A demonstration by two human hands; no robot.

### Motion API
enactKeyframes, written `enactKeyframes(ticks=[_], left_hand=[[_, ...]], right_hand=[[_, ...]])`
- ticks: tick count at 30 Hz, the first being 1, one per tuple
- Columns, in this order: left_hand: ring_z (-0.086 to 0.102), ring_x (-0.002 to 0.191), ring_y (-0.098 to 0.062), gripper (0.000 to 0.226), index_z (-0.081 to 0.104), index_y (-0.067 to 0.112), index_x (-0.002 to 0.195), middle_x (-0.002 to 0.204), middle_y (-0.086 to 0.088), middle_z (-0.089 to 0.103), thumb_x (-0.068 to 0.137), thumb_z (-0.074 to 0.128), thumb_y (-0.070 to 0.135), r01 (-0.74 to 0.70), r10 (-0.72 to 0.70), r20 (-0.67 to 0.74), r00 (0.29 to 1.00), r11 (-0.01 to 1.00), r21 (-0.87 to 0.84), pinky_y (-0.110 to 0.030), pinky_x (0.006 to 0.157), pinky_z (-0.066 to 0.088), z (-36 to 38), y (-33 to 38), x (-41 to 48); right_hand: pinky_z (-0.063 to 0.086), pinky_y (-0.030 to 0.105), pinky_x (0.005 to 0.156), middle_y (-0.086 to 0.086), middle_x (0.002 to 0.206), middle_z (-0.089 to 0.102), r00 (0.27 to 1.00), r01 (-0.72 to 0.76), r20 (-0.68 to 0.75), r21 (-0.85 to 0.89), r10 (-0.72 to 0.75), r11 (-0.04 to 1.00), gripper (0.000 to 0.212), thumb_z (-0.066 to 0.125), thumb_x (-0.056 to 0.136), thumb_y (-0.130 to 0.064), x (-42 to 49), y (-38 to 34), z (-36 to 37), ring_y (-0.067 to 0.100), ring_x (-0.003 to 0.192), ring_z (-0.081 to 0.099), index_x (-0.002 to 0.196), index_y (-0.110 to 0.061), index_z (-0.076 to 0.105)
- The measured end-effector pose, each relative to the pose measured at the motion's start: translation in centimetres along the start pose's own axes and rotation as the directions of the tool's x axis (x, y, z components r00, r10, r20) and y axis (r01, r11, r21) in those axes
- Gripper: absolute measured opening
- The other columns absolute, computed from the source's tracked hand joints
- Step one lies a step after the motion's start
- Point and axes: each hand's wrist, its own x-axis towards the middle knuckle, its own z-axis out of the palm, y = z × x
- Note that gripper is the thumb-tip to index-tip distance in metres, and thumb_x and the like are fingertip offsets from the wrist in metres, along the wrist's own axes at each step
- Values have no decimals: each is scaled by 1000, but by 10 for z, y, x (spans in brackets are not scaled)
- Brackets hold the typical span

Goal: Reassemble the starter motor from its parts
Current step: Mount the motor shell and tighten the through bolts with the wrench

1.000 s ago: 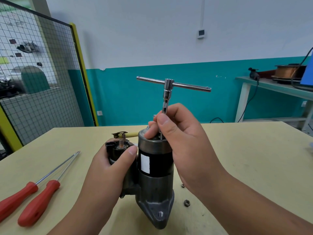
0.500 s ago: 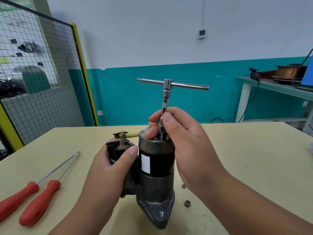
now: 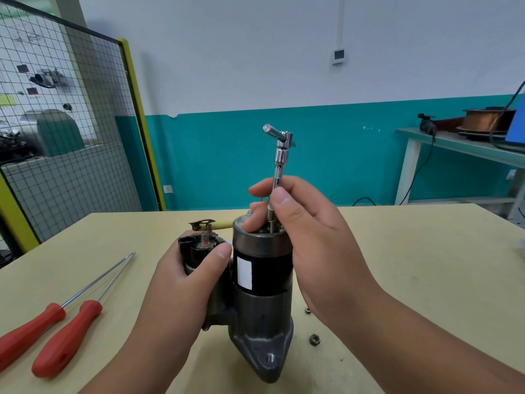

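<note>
I see the motor (image 3: 261, 280) standing upright in the middle of the table (image 3: 397, 280), nose end down. Its body is a smooth black cylinder with a white label. A dull grey metal band caps the top, and the base sits in a rough cast grey housing with one threaded hole facing me. The solenoid (image 3: 199, 251), a shorter black cylinder with a copper-coloured stud on top, sits against the motor's left side. Behind that, a yellow-sleeved lead (image 3: 220, 224) ends in a bent metal lug.

A chrome wrench (image 3: 279, 155) with a T-handle stands almost upright on the motor's top cap. Its thin shaft is knurled in the middle. The crossbar points toward me, so I see mostly its round end.

The right hand (image 3: 312, 231) comes in from the lower right with the wrist bent upward. Thumb and forefinger pinch the shaft just below the knurling. The other fingers curl in, their tips at the rim of the cap. The left hand (image 3: 184, 282) reaches in from the lower left and wraps around the solenoid. Its thumb lies across the front, tip just beside the motor body.

Two screwdrivers (image 3: 66, 336) with red handles and long steel shafts lie side by side at the left. A dark hex nut (image 3: 314, 339) lies on the table just right of the housing. A smaller metal piece (image 3: 307, 310), too small to make out, lies near the right wrist.
</note>
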Motion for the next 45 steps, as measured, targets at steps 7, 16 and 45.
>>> enactKeyframes(ticks=[7, 16, 45], left_hand=[[73, 63, -17, 48, 73, 47, 95, 80, 7, 77, 56, 67, 76, 3, -3, 1, 1000, 1000, 8, -24, 39, 45, 0, 1, 0], [78, 81, -30, 56, 72, 46, 101, 89, 6, 79, 55, 68, 78, 15, -15, -10, 1000, 1000, 18, -36, 44, 54, 1, 1, 0], [78, 83, -28, 52, 72, 47, 98, 89, 6, 80, 56, 68, 77, 13, -13, -6, 1000, 1000, -11, -26, 44, 50, 1, -2, 1]], right_hand=[[54, 14, 81, -1, 85, 76, 1000, -8, 0, -16, 8, 1000, 27, 44, 104, -38, 0, 0, 0, 9, 88, 71, 95, -33, 69], [52, 11, 83, -3, 85, 76, 1000, 25, -3, -44, -25, 999, 14, 53, 102, -40, 1, 3, 1, 9, 92, 72, 96, -31, 63], [51, 11, 81, -4, 84, 75, 999, 40, -3, -69, -40, 997, 18, 52, 101, -39, 1, 2, 2, 6, 88, 70, 94, -34, 68]])
